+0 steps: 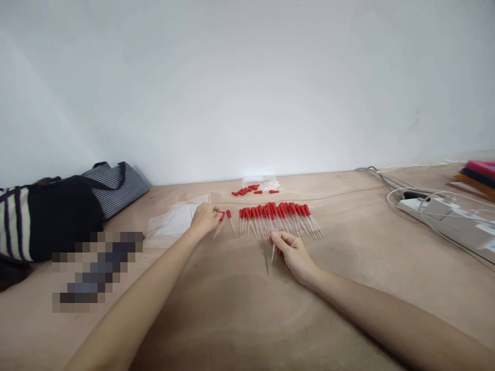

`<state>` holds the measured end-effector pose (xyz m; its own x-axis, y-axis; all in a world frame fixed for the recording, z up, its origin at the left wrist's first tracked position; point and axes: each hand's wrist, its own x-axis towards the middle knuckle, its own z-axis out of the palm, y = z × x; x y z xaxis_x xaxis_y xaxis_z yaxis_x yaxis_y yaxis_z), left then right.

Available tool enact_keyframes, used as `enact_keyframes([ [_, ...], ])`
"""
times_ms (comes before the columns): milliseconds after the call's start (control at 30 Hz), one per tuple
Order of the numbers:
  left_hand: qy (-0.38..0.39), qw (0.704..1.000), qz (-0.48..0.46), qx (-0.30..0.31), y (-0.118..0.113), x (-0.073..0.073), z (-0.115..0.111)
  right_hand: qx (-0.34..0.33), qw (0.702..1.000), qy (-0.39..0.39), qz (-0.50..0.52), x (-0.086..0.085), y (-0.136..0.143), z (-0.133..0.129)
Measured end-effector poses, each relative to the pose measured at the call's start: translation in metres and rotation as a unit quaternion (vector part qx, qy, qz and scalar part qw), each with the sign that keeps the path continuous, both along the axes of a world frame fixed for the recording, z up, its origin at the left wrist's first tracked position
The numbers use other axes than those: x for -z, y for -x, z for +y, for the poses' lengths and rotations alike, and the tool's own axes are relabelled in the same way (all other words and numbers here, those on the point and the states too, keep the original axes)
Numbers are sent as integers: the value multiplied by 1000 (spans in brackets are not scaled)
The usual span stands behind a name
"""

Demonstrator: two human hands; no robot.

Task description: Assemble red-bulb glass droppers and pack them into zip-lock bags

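My right hand (294,253) pinches a thin, clear dropper (271,262) between thumb and fingers. Its narrow tip points down towards the table, and I cannot tell whether a red bulb tops it, since the row lies behind. Over on the left, my left hand (204,220) has its fingertips closed at the red bulb of another dropper (219,222). Just right of that lies a single red-topped dropper (231,221). Several more droppers form a long row (286,216), bulbs towards the wall and clear tips towards me.
Loose red bulbs (244,190) and a clear bag with thin tubes (266,182) lie behind the row. Clear plastic bags (170,219) rest under and beside my left hand. Dark bags (65,206) stand left; a white power strip (456,221) with cables lies right.
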<state>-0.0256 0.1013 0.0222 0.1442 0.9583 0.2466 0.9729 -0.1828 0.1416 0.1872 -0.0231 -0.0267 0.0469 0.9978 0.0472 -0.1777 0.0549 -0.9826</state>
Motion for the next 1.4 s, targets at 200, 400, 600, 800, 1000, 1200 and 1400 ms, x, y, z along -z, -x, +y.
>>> enact_keyframes([
  [200, 63, 996, 48, -35, -8, 6, 26, -9, 999, -13, -30, -1, 0, -1],
  [400, 84, 991, 69, -82, -16, 10, 29, -19, 998, -18, -62, -3, 0, -2],
  [600, 64, 995, 38, -71, -20, -5, 24, -15, 999, -21, -34, -3, 0, -1],
  [800, 17, 996, -55, 73, -26, -10, -39, -5, 1000, -5, 12, 0, -8, 4],
  [1000, 134, 887, -357, 261, -43, 38, -106, -6, 929, -216, -301, 1, -27, 4],
  [1200, 91, 913, -296, 265, -46, 45, -111, -37, 833, -285, -474, 5, -33, 2],
  [1400, 87, 912, -294, 274, -46, 43, -111, -35, 815, -301, -493, 4, -29, -1],
])
